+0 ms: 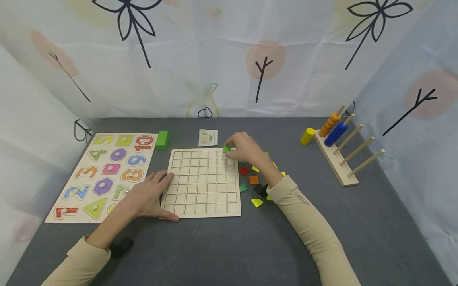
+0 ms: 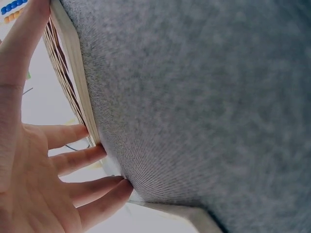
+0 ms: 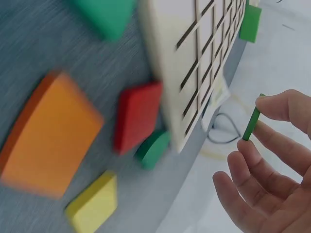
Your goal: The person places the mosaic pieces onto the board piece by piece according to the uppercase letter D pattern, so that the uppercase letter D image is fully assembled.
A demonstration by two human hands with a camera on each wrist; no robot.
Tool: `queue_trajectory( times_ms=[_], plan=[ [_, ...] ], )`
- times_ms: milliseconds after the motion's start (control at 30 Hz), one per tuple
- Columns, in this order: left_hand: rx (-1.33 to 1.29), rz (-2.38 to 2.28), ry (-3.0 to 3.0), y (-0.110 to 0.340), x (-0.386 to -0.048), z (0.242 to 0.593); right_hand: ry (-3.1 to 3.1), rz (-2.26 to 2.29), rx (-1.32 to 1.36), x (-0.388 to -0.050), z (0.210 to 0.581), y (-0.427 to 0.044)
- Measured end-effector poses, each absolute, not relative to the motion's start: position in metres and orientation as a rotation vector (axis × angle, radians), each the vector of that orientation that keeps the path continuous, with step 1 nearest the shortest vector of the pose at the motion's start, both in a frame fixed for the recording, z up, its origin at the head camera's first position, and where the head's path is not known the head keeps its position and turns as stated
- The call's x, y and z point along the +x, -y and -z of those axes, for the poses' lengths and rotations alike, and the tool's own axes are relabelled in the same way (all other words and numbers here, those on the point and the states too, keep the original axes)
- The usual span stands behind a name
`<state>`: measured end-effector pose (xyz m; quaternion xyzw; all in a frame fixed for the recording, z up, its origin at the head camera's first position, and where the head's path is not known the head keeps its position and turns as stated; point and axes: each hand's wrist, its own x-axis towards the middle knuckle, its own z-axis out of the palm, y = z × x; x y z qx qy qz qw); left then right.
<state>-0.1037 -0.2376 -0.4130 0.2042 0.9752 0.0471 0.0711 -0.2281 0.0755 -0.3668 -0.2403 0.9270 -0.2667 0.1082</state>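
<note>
Green piece (image 1: 227, 149) clamped by its edges between thumb and fingertips of the right hand (image 1: 245, 149), at the grid board's (image 1: 204, 182) far right corner; probably best kept level with the grid while the left hand (image 1: 150, 195), fingers apart, steadies the left edge. Counted: one red piece (image 1: 243, 171), one orange piece (image 1: 253, 180) nearside of the right hand; one card (image 1: 208, 138) left of it; one five-pegged stand (image 1: 335, 165) well right.
</note>
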Motion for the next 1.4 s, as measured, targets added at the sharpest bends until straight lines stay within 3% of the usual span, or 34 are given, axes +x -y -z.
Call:
queue_trajectory(
  times_ms=[767,1400],
  plan=[
    [0.608,-0.131,-2.921,0.238,-0.106,0.411,-2.679,0.650,-0.877,-0.225,0.377,0.024],
    [0.612,-0.130,-2.909,0.236,-0.105,0.411,-2.715,0.469,-0.838,-0.223,0.388,0.057]
  ],
)
